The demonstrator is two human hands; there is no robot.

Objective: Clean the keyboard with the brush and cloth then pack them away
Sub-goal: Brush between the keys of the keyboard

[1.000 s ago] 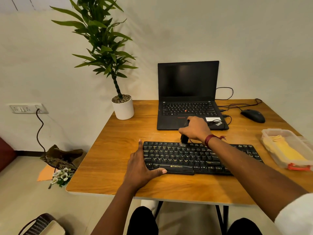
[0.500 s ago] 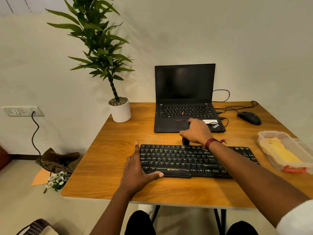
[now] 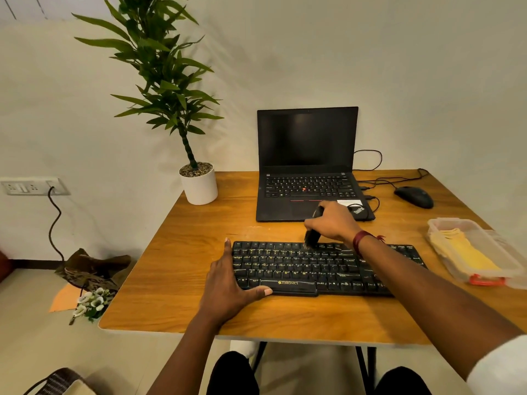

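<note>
Head view, looking down over a wooden bench point(image 3: 176, 269), and both hands are at work. Left hand point(image 3: 228, 283) is spread flat at the keyboard's left end, fingers pointing away along the edge, thumb hooked across the near front rim, bracing it. The black keyboard point(image 3: 313, 269) lies crosswise in the middle of the bench, close to the near edge. Right hand point(image 3: 332, 223) is curled tight around a dark brush point(image 3: 312, 236), held tilted with the bristles down, their tips touching the top row of keys about midway along. A red thread band sits on that wrist, and a white sleeve shows at the bottom right corner.

Over on the right, a clear plastic box point(image 3: 445, 225) stands open near the bench edge, and a yellow cloth point(image 3: 464, 252) lies inside it, well apart from the keyboard. Behind the keyboard, an open black laptop point(image 3: 306, 166) with a dark screen; the right hand sits just in front of its palm rest. A black mouse point(image 3: 413, 196) rests further right, cables trailing back. A potted plant point(image 3: 196, 183) in a white pot stands at the far left corner.
</note>
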